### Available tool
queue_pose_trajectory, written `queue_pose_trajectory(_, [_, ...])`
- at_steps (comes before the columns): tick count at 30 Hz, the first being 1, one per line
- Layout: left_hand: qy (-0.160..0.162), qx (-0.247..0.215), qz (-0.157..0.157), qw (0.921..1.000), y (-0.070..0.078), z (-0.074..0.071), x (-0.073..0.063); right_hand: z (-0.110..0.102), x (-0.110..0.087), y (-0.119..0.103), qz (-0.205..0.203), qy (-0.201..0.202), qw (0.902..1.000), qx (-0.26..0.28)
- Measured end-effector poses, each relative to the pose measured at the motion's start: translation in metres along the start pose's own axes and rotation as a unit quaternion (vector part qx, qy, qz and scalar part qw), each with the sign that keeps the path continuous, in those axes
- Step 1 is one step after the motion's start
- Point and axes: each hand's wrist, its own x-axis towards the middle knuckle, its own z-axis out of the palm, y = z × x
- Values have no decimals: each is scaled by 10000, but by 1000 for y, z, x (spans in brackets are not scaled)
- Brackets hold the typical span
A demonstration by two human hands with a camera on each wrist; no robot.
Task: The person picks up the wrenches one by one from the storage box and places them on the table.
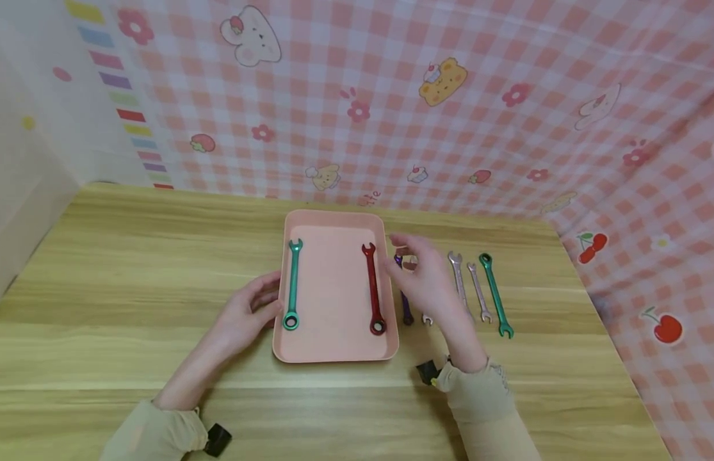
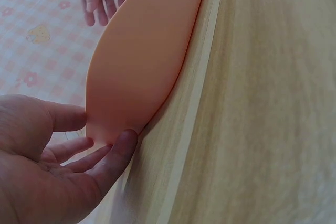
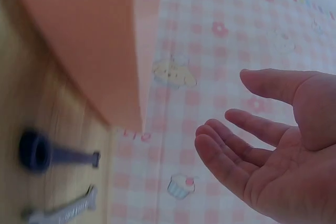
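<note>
A pink tray (image 1: 336, 349) lies on the table with a green combination wrench (image 1: 294, 282) along its left side and a red combination wrench (image 1: 373, 288) along its right. My left hand (image 1: 250, 314) is at the tray's left wall; in the left wrist view its fingertips touch the wall's outer face. My right hand (image 1: 428, 278) hovers just right of the tray, fingers loosely bent with nothing in them. Beneath it, partly covered in the head view, are a dark purple wrench (image 1: 406, 310) and silver wrenches (image 1: 458, 275).
Farther right lie a small silver wrench (image 1: 479, 294) and another green wrench (image 1: 497, 298), roughly parallel. The wooden table (image 1: 132, 269) meets a pink checked cloth (image 1: 345, 147) behind, which also hangs along the right side. A black strap piece (image 1: 428, 371) shows at the right cuff.
</note>
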Motion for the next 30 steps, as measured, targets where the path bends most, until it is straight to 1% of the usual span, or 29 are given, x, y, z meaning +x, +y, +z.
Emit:
queue_pose_trajectory(4, [-8,2,-10,10000,-1,-2,-1,10,2,-12,-116,-58,9998,-157])
queue_pose_trajectory(12, [5,12,-62,10000,-1,-5,-2,23,2,-28,-199,-260,9994,-145])
queue_pose_trajectory(16, [9,72,-76,9999,0,-6,-4,29,2,-32,-99,-425,9984,-352])
queue_pose_trajectory(20, [25,140,-113,9998,1,-7,-5,32,3,-34,97,-649,9957,-652])
queue_pose_trajectory(22, [31,132,-98,9999,1,-7,-4,33,3,-34,177,-722,9947,-707])
queue_pose_trajectory(27, [-26,31,-64,10000,0,-3,0,34,5,-29,451,-909,9932,-570])
queue_pose_trajectory(30, [-16,-2,-126,9999,0,-2,1,35,8,-27,581,-1062,9912,-544])
